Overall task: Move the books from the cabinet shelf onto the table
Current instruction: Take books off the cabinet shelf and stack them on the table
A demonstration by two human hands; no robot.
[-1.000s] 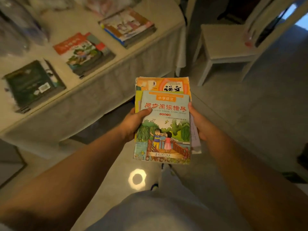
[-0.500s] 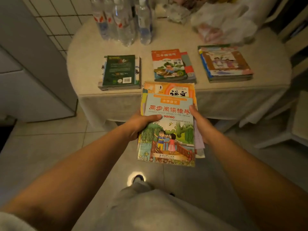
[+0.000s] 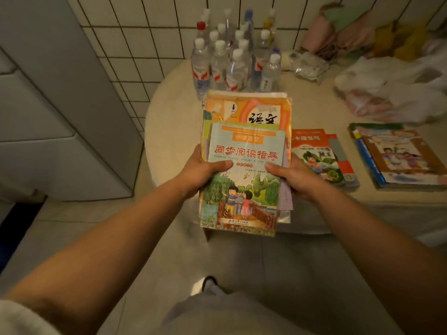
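Now both hands grip one stack of books (image 3: 244, 163) held out over the near edge of the table (image 3: 174, 122). Left hand (image 3: 203, 174) clamps the stack's left side, thumb pressed flat on the top cover, the other fingers hidden under the stack. Right hand (image 3: 294, 176) clamps the right side the same way, thumb on the cover, fingers out of sight below. Top book is pale blue with red Chinese lettering and a picture of two children on a bridge; an orange-covered book pokes out beyond it toward 12 o'clock. Whether the stack touches the tabletop I cannot tell.

At 3 o'clock from the stack, just beside the right hand, lies a red-covered pile of books (image 3: 321, 158) flat on the table, and further toward 3 o'clock another pile with a blue spine (image 3: 399, 155). At 12 o'clock, behind the stack, stands a cluster of clear water bottles (image 3: 232, 59) against the tiled wall. Toward 2 o'clock sit crumpled plastic bags (image 3: 387, 90)
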